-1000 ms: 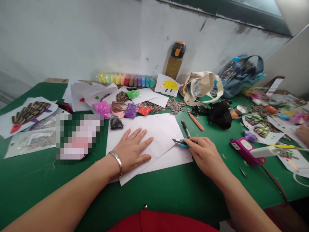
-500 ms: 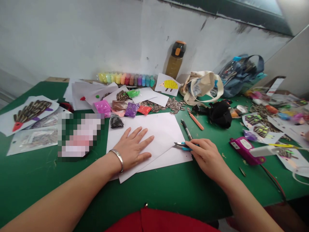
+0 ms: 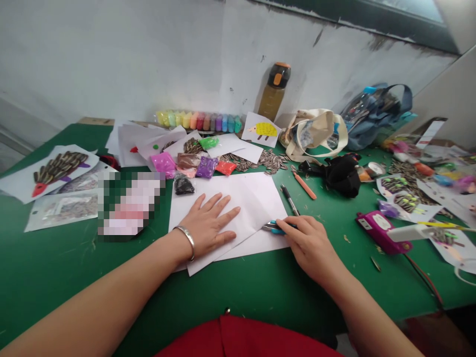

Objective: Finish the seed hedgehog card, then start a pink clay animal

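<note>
My left hand (image 3: 211,224) lies flat with its fingers spread on white paper (image 3: 238,191), a silver bangle at the wrist. Two sheets overlap there, the upper one set at a slant. In my right hand (image 3: 305,237) is a pair of scissors (image 3: 274,227) with blue handles, pointing left. Their blades lie closer together now and meet the slanted edge of the upper sheet; whether they have cut into it I cannot tell. Just above my right hand a black pen (image 3: 289,199) rests partly on the green table.
Bags of coloured clay (image 3: 207,167) and sunflower seeds (image 3: 273,161) lie behind the paper. An orange tool (image 3: 305,185), a black cloth item (image 3: 342,176) and a magenta device (image 3: 383,230) are to the right. A seed hedgehog picture (image 3: 61,168) lies left. A bottle (image 3: 274,91) stands by the wall.
The scissors and my right hand have moved slightly left along the paper, and the blades have closed from open. My left hand stays flat on the sheet. The view has shifted a little.
</note>
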Demonstrator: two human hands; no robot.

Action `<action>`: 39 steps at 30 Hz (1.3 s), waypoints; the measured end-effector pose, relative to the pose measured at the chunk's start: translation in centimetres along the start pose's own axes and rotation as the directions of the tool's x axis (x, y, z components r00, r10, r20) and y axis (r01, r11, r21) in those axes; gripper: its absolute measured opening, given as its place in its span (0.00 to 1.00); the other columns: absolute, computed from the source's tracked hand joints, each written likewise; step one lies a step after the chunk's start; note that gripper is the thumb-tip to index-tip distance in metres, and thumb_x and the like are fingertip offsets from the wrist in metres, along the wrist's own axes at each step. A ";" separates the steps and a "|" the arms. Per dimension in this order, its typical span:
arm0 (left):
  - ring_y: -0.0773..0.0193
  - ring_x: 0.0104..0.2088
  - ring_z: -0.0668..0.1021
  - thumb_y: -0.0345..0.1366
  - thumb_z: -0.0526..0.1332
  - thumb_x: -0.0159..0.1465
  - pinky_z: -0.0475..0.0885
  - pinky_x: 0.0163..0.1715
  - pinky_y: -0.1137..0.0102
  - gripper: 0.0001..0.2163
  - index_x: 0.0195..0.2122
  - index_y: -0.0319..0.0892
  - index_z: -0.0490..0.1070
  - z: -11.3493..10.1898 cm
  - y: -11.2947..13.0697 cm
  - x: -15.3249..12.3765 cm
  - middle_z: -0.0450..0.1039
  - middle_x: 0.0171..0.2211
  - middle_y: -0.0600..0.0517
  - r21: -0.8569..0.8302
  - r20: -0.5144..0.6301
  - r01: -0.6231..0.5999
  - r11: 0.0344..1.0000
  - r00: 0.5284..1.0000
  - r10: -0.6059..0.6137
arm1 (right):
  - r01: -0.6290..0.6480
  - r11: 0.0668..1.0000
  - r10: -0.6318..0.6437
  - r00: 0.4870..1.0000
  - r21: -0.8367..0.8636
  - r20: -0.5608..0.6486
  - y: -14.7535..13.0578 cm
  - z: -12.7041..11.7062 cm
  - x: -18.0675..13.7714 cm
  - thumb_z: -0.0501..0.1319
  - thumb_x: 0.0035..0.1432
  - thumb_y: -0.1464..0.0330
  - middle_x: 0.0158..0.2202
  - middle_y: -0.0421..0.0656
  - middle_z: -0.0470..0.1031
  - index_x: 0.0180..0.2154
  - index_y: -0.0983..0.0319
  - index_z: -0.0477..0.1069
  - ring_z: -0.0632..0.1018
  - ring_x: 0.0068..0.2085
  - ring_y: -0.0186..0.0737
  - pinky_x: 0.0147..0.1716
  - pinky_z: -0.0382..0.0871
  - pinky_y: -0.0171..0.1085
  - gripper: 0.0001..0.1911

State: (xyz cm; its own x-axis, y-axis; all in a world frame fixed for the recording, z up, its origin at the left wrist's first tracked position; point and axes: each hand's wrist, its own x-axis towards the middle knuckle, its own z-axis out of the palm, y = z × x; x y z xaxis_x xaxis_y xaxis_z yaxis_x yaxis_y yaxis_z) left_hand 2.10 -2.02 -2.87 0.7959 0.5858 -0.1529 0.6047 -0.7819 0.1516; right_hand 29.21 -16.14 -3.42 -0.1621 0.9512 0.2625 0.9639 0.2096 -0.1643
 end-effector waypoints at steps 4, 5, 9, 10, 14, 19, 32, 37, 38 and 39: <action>0.44 0.68 0.51 0.57 0.47 0.66 0.39 0.63 0.46 0.28 0.66 0.57 0.52 0.0 0.0 0.0 0.48 0.69 0.49 -0.001 -0.023 -0.010 1.000 1.000 0.010 | 0.012 1.000 -0.012 1.000 0.022 0.010 -0.2 -0.3 -0.3 0.51 0.63 0.75 0.49 0.48 0.74 0.55 0.55 0.69 0.71 0.49 0.49 0.45 0.67 0.49 0.22; 0.45 0.68 0.51 0.57 0.47 0.66 0.39 0.63 0.47 0.28 0.66 0.57 0.52 0.0 0.0 0.0 0.48 0.69 0.49 0.000 -0.024 -0.012 1.000 1.000 0.012 | 0.013 0.999 -0.013 1.000 0.031 0.009 -0.1 -0.3 -0.5 0.51 0.64 0.74 0.49 0.48 0.74 0.55 0.55 0.69 0.71 0.48 0.49 0.45 0.67 0.49 0.21; 0.45 0.68 0.50 0.56 0.46 0.67 0.39 0.62 0.46 0.28 0.67 0.56 0.51 0.1 -0.1 0.0 0.47 0.69 0.48 0.001 -0.009 -0.013 1.000 1.000 0.013 | 0.006 0.999 -0.006 1.000 0.047 0.004 -0.5 -0.1 -0.6 0.51 0.64 0.74 0.50 0.48 0.74 0.56 0.56 0.69 0.71 0.48 0.48 0.45 0.67 0.49 0.21; 0.45 0.68 0.50 0.56 0.46 0.67 0.39 0.62 0.46 0.28 0.67 0.56 0.51 0.1 -0.1 0.0 0.46 0.69 0.48 0.000 -0.006 -0.013 1.000 1.000 0.013 | 0.005 0.999 -0.005 1.000 0.049 0.006 -0.8 -0.1 -0.5 0.51 0.64 0.75 0.50 0.48 0.74 0.56 0.57 0.69 0.71 0.49 0.48 0.46 0.66 0.49 0.21; 0.44 0.68 0.51 0.57 0.45 0.67 0.38 0.63 0.45 0.28 0.66 0.56 0.53 0.1 0.0 0.0 0.47 0.69 0.49 -0.015 -0.025 -0.014 1.000 1.000 0.014 | 0.012 0.997 -0.013 1.000 0.078 0.021 -1.7 0.0 -0.3 0.51 0.65 0.74 0.49 0.49 0.73 0.55 0.58 0.69 0.70 0.48 0.48 0.46 0.66 0.49 0.20; 0.45 0.68 0.51 0.56 0.45 0.67 0.38 0.63 0.45 0.28 0.66 0.56 0.52 0.2 0.0 -0.1 0.46 0.69 0.49 -0.025 -0.020 -0.023 0.999 1.000 0.023 | 0.013 0.993 -0.015 1.000 0.117 0.015 -1.2 -0.2 -0.9 0.52 0.65 0.74 0.49 0.49 0.73 0.56 0.57 0.68 0.71 0.48 0.48 0.45 0.67 0.49 0.20; 0.44 0.67 0.52 0.57 0.46 0.67 0.37 0.63 0.46 0.28 0.66 0.56 0.52 0.5 0.0 -0.1 0.47 0.69 0.50 -0.023 -0.044 -0.029 0.999 0.999 0.028 | 0.038 0.992 -0.041 0.999 0.122 0.021 -1.9 -0.5 -0.5 0.52 0.64 0.74 0.48 0.48 0.74 0.55 0.56 0.69 0.71 0.47 0.48 0.44 0.68 0.48 0.20; 0.45 0.67 0.51 0.57 0.45 0.66 0.38 0.62 0.46 0.28 0.66 0.56 0.52 0.5 0.0 -0.1 0.46 0.69 0.48 -0.015 -0.049 -0.029 0.999 0.998 0.028 | 0.032 0.992 -0.036 0.999 0.122 0.027 -2.4 -0.3 -0.4 0.52 0.64 0.74 0.49 0.49 0.73 0.56 0.57 0.68 0.71 0.48 0.48 0.45 0.68 0.49 0.20; 0.44 0.67 0.51 0.58 0.45 0.66 0.38 0.62 0.46 0.29 0.66 0.56 0.53 0.5 0.0 -0.1 0.46 0.69 0.48 -0.015 -0.050 -0.027 1.000 0.998 0.026 | 0.036 0.992 -0.040 0.999 0.124 0.029 -2.6 -0.3 -0.3 0.52 0.64 0.74 0.49 0.49 0.73 0.56 0.57 0.68 0.71 0.48 0.48 0.45 0.68 0.48 0.20; 0.44 0.67 0.51 0.58 0.45 0.66 0.38 0.62 0.46 0.29 0.66 0.56 0.53 0.6 0.0 -0.1 0.47 0.69 0.48 -0.017 -0.054 -0.027 0.999 0.998 0.026 | 0.040 0.991 -0.045 0.999 0.124 0.031 -2.6 -0.3 -0.3 0.52 0.64 0.74 0.49 0.48 0.73 0.56 0.56 0.67 0.71 0.48 0.48 0.45 0.68 0.48 0.21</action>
State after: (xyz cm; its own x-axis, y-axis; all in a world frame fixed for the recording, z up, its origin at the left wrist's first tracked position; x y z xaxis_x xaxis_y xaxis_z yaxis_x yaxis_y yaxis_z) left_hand 2.01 -2.14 -3.42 0.8120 0.5757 -0.0959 0.5831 -0.7939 0.1724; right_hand 26.82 -17.02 -2.77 -0.2115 0.9475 0.2399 0.9229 0.2744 -0.2702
